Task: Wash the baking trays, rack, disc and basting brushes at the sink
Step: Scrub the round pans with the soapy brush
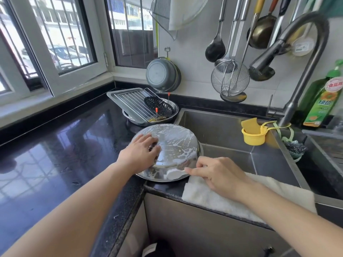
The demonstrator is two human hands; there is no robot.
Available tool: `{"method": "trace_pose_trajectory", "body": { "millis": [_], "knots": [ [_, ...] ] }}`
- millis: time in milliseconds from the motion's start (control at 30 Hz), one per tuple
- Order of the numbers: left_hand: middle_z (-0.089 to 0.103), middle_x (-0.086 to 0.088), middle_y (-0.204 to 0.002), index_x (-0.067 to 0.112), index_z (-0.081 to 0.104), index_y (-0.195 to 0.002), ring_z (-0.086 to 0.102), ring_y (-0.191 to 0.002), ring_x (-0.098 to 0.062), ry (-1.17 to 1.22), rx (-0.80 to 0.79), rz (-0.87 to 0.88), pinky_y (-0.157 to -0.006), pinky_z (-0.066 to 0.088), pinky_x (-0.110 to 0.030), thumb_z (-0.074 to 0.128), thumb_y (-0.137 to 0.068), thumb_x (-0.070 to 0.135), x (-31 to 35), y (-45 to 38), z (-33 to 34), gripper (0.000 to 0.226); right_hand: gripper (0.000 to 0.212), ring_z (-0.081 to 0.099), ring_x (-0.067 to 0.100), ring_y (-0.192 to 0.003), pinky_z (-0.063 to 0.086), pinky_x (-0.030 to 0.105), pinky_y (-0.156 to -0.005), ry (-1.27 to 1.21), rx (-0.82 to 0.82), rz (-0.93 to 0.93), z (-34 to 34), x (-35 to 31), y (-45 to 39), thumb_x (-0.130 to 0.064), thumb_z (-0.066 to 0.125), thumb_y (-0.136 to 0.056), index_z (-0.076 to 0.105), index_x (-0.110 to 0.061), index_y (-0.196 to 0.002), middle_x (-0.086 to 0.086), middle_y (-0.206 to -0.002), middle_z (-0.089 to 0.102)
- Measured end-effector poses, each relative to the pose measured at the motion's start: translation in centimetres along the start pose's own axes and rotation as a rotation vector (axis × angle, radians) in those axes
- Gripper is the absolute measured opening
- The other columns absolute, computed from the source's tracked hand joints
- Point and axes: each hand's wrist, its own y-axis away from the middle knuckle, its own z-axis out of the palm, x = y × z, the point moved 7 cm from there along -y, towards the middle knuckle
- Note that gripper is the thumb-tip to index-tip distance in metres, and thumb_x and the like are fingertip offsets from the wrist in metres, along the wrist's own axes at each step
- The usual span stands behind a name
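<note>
Colours at the sink corner:
steel basin (pixel 172 145) silver, streaked with white foam; cloth (pixel 213 199) white; countertop (pixel 55 154) glossy black; perforated disc (pixel 159 105) black with hole pattern; brush handles (pixel 156 110) orange-tipped; sponge holder (pixel 254 138) yellow; detergent bottle (pixel 323 102) green, sunflower label; hanging pan (pixel 161 74) grey.

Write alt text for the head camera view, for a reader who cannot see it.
A person's left hand presses on an upturned, soapy steel pan at the sink's corner while the right hand pinches its rim beside a white cloth. Behind, a rack and black perforated disc lie piled in a steel basin.
</note>
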Motion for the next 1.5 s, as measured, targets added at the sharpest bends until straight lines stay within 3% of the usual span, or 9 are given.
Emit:
{"method": "trace_pose_trajectory", "body": {
  "millis": [100, 533, 700, 833, 967, 1067, 1267, 1400, 1500],
  "knots": [
    [0.033, 0.017, -0.163, 0.04, 0.047, -0.148, 0.018, -0.153, -0.006, -0.002, 0.001, -0.003, -0.118, 0.035, -0.042, 0.037, -0.104, 0.055, 0.0, 0.0, -0.1, 0.047, 0.06, 0.037, 0.016, -0.05, 0.025, 0.024, -0.047, 0.038, 0.032, -0.031, 1.1, -3.2, -0.6, -0.004, 0.077, -0.077, 0.071, -0.04, -0.125, -0.009, -0.078, 0.05],
    [0.029, 0.026, -0.164, 0.047, 0.055, -0.141, 0.016, -0.156, -0.002, 0.098, -0.093, -0.035, -0.117, 0.035, -0.032, 0.04, -0.107, 0.031, -1.8, -1.4, -0.7, 0.041, 0.058, 0.048, 0.018, -0.047, 0.028, 0.026, -0.046, 0.065, 0.086, 0.127, -1.1, -2.8, -1.1, -0.004, 0.078, -0.077, 0.072, -0.039, -0.124, -0.012, -0.075, 0.047],
    [0.03, 0.023, -0.165, 0.037, 0.056, -0.146, 0.013, -0.157, -0.003, 0.243, -0.076, -0.023, -0.118, 0.027, -0.023, 0.041, -0.109, 0.023, -2.8, -1.1, -0.3, 0.042, 0.04, 0.059, 0.02, -0.078, 0.039, 0.033, -0.062, 0.036, -0.066, 0.251, -2.7, 0.1, 0.1, -0.036, 0.045, -0.105, 0.051, -0.062, -0.135, -0.012, -0.082, 0.048],
    [0.032, 0.021, -0.164, 0.034, 0.057, -0.145, 0.01, -0.158, -0.006, 0.314, -0.075, -0.024, -0.107, 0.023, -0.017, 0.043, -0.108, 0.018, -3.4, -1.3, 0.1, 0.043, 0.051, 0.061, 0.025, -0.094, 0.039, 0.034, -0.07, 0.042, -0.151, 0.234, -2.6, -2.3, -1.7, -0.023, 0.045, -0.103, 0.047, -0.056, -0.142, -0.012, -0.092, 0.05],
    [0.054, 0.014, -0.152, 0.036, 0.071, -0.128, 0.038, -0.148, -0.012, 0.437, -0.113, -0.122, -0.116, 0.022, -0.022, 0.055, -0.104, 0.038, -4.9, -2.2, -0.2, 0.03, 0.05, 0.064, 0.035, -0.1, 0.05, 0.041, -0.081, 0.096, -0.196, 0.132, -0.5, -7.6, -5.6, -0.016, 0.048, -0.095, 0.059, -0.04, -0.138, 0.001, -0.106, 0.06],
    [0.07, 0.008, -0.13, 0.042, 0.079, -0.1, 0.063, -0.122, -0.019, 0.473, -0.138, -0.172, -0.118, 0.036, -0.04, 0.046, -0.1, 0.065, -5.4, -2.3, -0.9, 0.041, 0.046, 0.064, 0.036, -0.095, 0.045, 0.039, -0.073, 0.167, -0.155, 0.085, 0.6, -9.7, -6.5, -0.014, 0.049, -0.094, 0.06, -0.032, -0.136, 0.005, -0.105, 0.059],
    [0.052, 0.014, -0.154, 0.032, 0.075, -0.126, 0.047, -0.141, -0.014, 0.446, -0.218, -0.132, -0.125, 0.023, -0.042, 0.015, -0.102, 0.073, -4.4, -1.7, -1.8, 0.076, 0.065, 0.058, 0.027, -0.042, 0.029, 0.03, -0.042, 0.34, -0.115, 0.191, -0.5, -7.8, -3.3, -0.007, 0.083, -0.051, 0.077, -0.029, -0.112, 0.0, -0.077, 0.062],
    [0.047, 0.019, -0.156, 0.027, 0.072, -0.132, 0.04, -0.145, -0.011, 0.438, -0.242, -0.142, -0.125, 0.018, -0.04, 0.007, -0.105, 0.067, -4.2, -1.6, -2.2, 0.081, 0.049, 0.07, 0.034, -0.078, 0.039, 0.036, -0.059, 0.334, -0.221, 0.1, -0.4, -10.2, -3.8, -0.009, 0.061, -0.085, 0.062, -0.025, -0.132, 0.006, -0.105, 0.062],
    [0.047, 0.023, -0.152, 0.026, 0.072, -0.132, 0.038, -0.143, -0.01, 0.442, -0.249, -0.165, -0.123, 0.018, -0.04, 0.006, -0.104, 0.068, -4.1, -1.5, -2.5, 0.083, 0.044, 0.07, 0.029, -0.074, 0.041, 0.034, -0.056, 0.443, -0.162, 0.122, -1.1, -11.8, -6.2, -0.01, 0.051, -0.086, 0.067, -0.026, -0.123, 0.002, -0.098, 0.061]
  ]
}}
